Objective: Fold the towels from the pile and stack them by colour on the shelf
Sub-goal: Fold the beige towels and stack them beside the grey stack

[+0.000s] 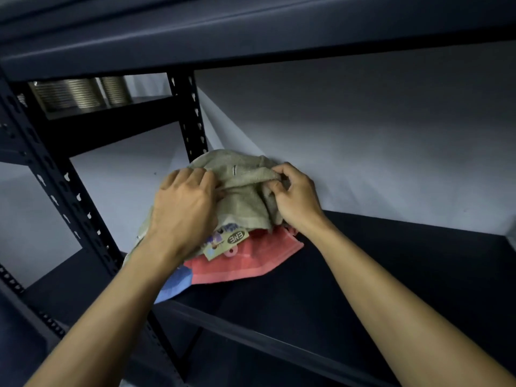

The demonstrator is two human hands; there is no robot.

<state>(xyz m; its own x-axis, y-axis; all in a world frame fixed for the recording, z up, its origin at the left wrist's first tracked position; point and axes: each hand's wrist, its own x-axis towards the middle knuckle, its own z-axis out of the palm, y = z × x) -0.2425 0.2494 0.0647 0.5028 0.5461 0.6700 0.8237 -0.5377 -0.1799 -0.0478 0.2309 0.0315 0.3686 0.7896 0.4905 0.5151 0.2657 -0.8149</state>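
A crumpled beige towel point(243, 188) tops a small pile at the left end of the dark shelf board point(377, 275). Under it lies a pink towel point(245, 261), and a blue towel point(174, 283) pokes out at the shelf's front edge. A card label point(226, 243) hangs from the beige towel. My left hand point(184, 208) grips the beige towel's left side, fingers curled into the cloth. My right hand point(296, 196) pinches a fold of the same towel on its right.
A black slotted upright point(192, 115) stands just behind the pile, another point(55, 191) at the front left. The shelf above point(251, 37) hangs low overhead. Ribbed metal cans point(81, 92) sit on a neighbouring shelf at upper left. A pale wall backs the shelf.
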